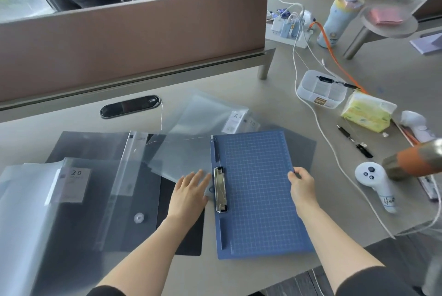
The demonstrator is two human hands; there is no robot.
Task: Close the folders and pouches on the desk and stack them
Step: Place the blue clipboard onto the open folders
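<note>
A blue grid-lined clip folder [258,190] lies open and flat on the desk, its metal clip [220,189] along the left edge. My right hand [301,182] pinches the folder's right edge. My left hand [191,188] rests flat, fingers straight, on a translucent pouch [181,154] just left of the clip. A clear display book labelled "20" [79,185] lies open at the left over a dark folder [100,145]. Another clear pouch with an "A4" label [215,114] sits behind the blue folder.
A brown divider panel [134,39] bounds the desk's far side. To the right lie a white cable [318,118], a tissue pack [366,111], a clear plastic box [320,88], pens [354,140], a white controller [375,183] and a bottle [337,20].
</note>
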